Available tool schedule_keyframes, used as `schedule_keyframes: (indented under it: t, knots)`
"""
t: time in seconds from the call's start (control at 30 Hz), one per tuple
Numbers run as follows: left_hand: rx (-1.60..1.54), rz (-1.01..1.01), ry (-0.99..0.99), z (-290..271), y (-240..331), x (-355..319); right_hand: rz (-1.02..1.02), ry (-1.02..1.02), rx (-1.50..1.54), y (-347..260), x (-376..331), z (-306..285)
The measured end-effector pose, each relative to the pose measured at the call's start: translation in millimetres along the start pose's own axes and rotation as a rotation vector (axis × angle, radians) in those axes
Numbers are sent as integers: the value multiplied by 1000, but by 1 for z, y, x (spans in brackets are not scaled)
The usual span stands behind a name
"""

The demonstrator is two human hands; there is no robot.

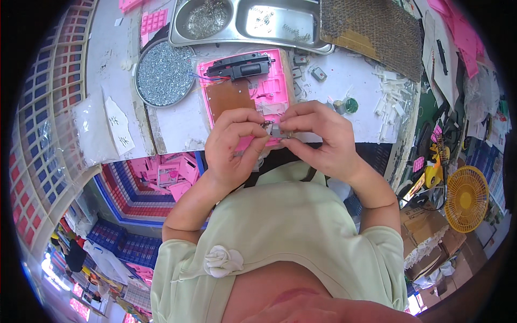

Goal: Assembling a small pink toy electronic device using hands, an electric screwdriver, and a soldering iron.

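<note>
A small grey block-shaped part (276, 131) with metal bits is held over the near edge of a pink plastic housing (279, 70). My left hand (235, 141) pinches its left side, fingers closed. From the other side, the thumb and fingertips of my right hand (322, 134) grip the same part. Inside the housing are a brown circuit board (229, 98), a black module (239, 67) and thin coloured wires. The fingertips hide details of the grey part. Several similar grey parts (319, 74) lie to the right of the housing.
A round dish of small screws (164, 72) stands left of the housing. Behind is a steel tray (237, 37) holding springs. White plastic pieces (390, 110), a small green round container (350, 105) and a brown textured sheet (371, 35) lie right. A crate of pink parts (134, 215) sits below the table.
</note>
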State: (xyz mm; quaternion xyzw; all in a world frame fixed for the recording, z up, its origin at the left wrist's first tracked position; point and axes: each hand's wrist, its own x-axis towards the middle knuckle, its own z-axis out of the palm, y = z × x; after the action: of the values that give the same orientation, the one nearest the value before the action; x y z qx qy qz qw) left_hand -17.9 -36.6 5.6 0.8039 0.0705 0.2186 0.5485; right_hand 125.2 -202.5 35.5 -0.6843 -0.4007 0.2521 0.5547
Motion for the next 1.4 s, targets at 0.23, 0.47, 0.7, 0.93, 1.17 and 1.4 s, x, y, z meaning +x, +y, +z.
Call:
schedule_keyframes:
  t: [0.23,0.47,0.7,0.93,1.17,1.4]
  knots:
    - [-181,-187,178,-7,-11,9,-184,-7,-110,18,7,-6]
    - [181,7,93,-30,-16,60,124,20,323,26,-12,-29]
    - [638,194,-276,-51,-40,174,504,-38,975,35,-36,-35]
    - [927,312,-726,-27,-72,217,581,-104,1211,42,-58,-43]
    - [1043,352,-761,-17,-73,227,576,-35,1127,41,-54,-51]
    - [943,350,-694,-19,-74,229,514,-49,1159,44,-55,-53]
